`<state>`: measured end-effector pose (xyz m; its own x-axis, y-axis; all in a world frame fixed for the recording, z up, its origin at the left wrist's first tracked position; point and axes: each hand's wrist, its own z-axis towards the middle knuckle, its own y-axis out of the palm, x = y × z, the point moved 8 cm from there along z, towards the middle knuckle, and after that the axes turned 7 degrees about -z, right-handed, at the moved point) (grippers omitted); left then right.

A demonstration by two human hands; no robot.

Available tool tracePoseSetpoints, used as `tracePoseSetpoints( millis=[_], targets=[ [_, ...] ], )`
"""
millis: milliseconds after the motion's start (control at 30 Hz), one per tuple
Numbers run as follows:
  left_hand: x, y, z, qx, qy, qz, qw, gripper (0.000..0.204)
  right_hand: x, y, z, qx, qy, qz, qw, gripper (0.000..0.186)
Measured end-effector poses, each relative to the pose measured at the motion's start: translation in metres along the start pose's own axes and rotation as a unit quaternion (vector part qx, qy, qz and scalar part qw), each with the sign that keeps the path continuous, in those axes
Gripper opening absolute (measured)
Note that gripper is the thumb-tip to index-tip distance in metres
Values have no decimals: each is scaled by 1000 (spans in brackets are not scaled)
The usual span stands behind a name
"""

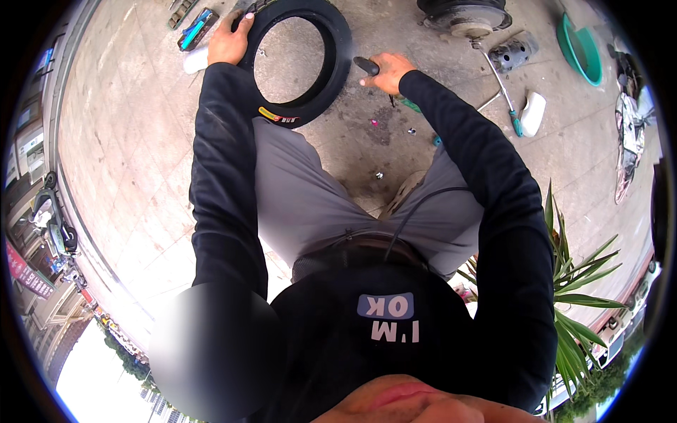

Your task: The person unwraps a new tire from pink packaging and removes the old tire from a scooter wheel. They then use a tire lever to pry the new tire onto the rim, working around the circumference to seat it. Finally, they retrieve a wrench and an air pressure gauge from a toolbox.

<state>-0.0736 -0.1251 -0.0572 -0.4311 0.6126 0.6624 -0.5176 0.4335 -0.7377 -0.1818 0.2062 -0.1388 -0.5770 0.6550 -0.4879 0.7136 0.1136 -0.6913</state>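
Note:
A black tire stands in front of me, its bottom close to my left knee. My left hand is closed on the tire's outer left side, with its fingertips partly hidden. To the right of the tire, my right hand is closed around a tool with a thick black handle. The rest of that tool is hidden by the hand, so its kind does not show. The tool's black end points toward the tire, apart from it.
A dark wheel hub and a perforated metal cylinder lie far right, near a teal-handled tool, a white block and a green basin. A tool tray sits far left. A spiky plant grows near my right elbow.

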Motion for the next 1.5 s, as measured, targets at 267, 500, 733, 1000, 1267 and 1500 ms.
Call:
tracePoseSetpoints(
  millis=[267, 500, 733, 1000, 1267, 1500],
  targets=[
    [6, 1, -5, -11, 3, -11, 1000, 61, -4, 9, -4, 3, -60, 56, 997, 49],
    [13, 1, -6, -20, 5, 3, 1000, 67, -5, 0, -1, 36, -35, -1, 999, 48],
    [12, 0, -5, -11, 4, -4, 1000, 62, -8, 50, 0, -92, -113, 110, 983, 49],
    [23, -1, -10, -17, -24, -32, 999, 58, -29, 75, -16, -199, -157, 70, 965, 47],
    [33, -2, -14, -32, -34, -50, 998, 58, -85, 27, -26, -27, -270, 254, 928, 46],
    [25, -2, -15, -47, -22, -88, 995, 52, -122, 8, -41, -10, -293, 214, 932, 45]
  ],
)
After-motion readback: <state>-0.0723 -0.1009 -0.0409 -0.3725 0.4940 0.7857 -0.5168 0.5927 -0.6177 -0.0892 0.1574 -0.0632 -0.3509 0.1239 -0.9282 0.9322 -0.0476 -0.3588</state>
